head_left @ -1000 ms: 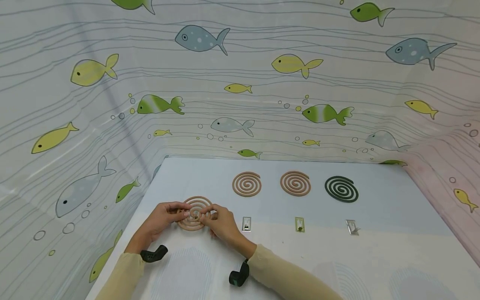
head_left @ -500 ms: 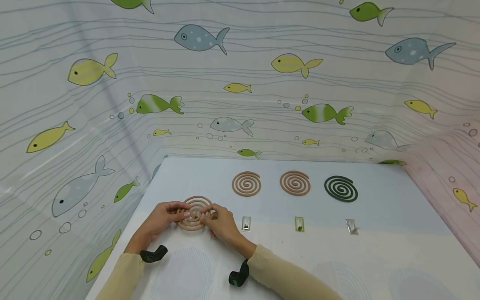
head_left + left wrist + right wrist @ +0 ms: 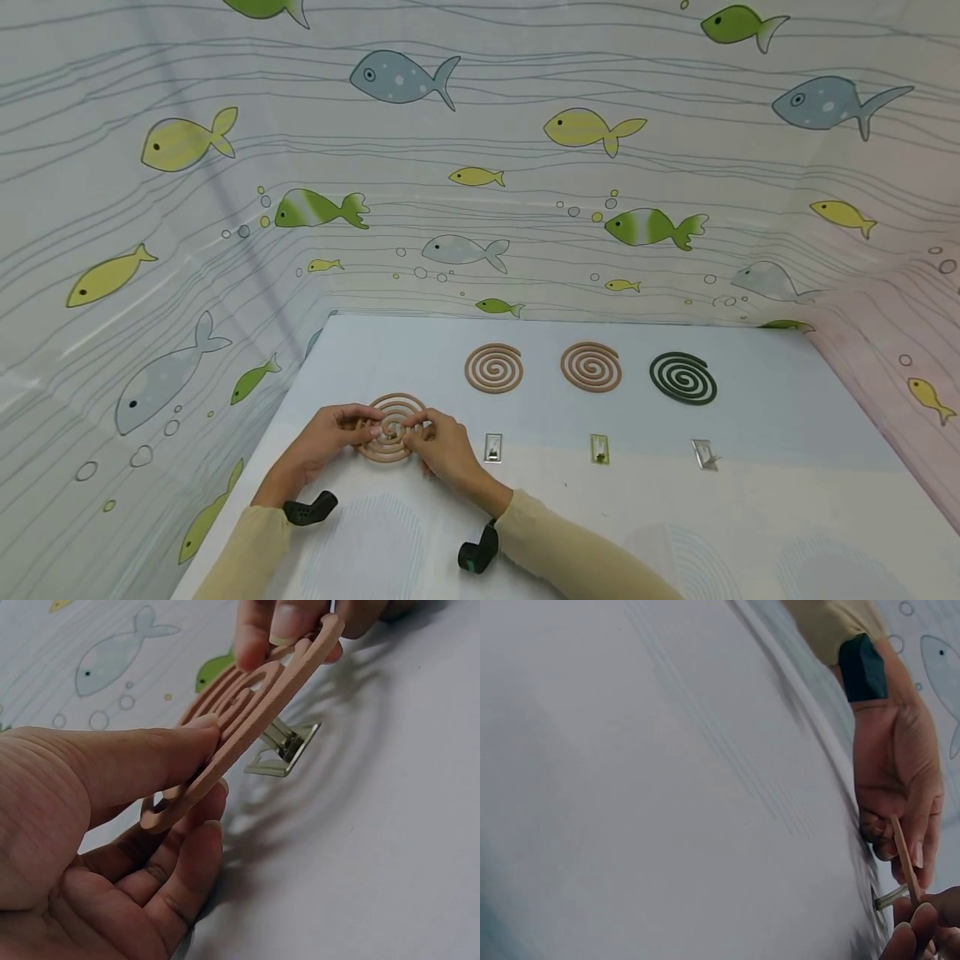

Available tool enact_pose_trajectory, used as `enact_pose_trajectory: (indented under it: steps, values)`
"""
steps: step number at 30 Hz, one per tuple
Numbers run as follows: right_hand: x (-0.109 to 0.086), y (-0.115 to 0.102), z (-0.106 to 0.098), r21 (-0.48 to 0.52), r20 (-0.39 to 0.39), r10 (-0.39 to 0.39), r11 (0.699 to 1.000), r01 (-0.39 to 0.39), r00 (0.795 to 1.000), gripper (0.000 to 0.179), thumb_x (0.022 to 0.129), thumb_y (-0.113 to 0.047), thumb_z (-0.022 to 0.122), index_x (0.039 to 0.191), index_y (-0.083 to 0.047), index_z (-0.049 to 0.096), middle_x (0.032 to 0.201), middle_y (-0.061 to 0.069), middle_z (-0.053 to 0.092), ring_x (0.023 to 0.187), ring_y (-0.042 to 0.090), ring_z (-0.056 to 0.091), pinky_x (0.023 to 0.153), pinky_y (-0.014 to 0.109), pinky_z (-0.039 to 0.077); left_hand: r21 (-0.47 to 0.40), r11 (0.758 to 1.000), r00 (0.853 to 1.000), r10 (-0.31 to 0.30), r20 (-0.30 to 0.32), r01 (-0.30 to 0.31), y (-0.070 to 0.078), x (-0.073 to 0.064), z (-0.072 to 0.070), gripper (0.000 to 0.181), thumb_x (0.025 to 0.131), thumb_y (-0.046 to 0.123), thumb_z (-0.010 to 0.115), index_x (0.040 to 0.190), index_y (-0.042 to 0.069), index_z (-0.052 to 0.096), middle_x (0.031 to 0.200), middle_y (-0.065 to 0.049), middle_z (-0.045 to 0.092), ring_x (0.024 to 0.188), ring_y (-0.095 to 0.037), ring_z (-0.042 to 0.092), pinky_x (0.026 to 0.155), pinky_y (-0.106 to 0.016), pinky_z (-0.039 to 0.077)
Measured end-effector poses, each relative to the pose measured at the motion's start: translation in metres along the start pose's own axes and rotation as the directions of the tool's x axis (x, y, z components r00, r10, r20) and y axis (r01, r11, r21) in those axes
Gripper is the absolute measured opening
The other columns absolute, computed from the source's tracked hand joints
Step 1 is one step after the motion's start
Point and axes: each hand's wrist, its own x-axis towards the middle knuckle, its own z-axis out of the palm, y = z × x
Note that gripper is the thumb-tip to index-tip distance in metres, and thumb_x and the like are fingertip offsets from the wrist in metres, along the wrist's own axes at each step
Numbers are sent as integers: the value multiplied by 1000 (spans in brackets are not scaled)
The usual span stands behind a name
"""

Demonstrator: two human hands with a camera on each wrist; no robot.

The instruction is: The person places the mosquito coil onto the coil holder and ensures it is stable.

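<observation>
A brown mosquito coil is held between both hands over the left of the table. My left hand pinches its left edge, thumb on the upper face and fingers beneath, as the left wrist view shows. On the opposite side my right hand grips the coil with thumb and fingers. The coil is tilted in the left wrist view. Under its centre sits a small metal coil stand, its upright prong reaching up to the coil's underside. In the right wrist view the coil appears edge-on.
Two brown mosquito coils and a dark green one lie in a row at the back. Nearer stand three small metal stands. Fish-patterned sheeting walls the table on the back and sides.
</observation>
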Motion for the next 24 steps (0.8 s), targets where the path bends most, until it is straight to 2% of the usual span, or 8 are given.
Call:
enact_pose_trajectory:
  steps: [16, 24]
  values:
    - [3, 1, 1, -3, -15, 10, 1000, -11, 1000, 21, 93, -9, 74, 114, -10, 71, 65, 6, 66, 37, 6, 44, 38, 22, 38, -29, 1000, 999, 8, 46, -7, 0, 0, -2, 43, 93, 8, 77, 128, -11, 62, 109, -19, 70, 83, -15, 64, 71, -28, 56]
    - [4, 3, 2, -5, -11, 5, 1000, -5, 1000, 21, 94, -11, 75, 115, -10, 71, 66, 7, 66, 37, 6, 45, 37, 23, 39, -16, 1000, 999, 1, 41, -1, -1, 1, -3, 44, 92, 10, 79, 127, -11, 62, 105, -16, 70, 82, -16, 64, 71, -29, 56]
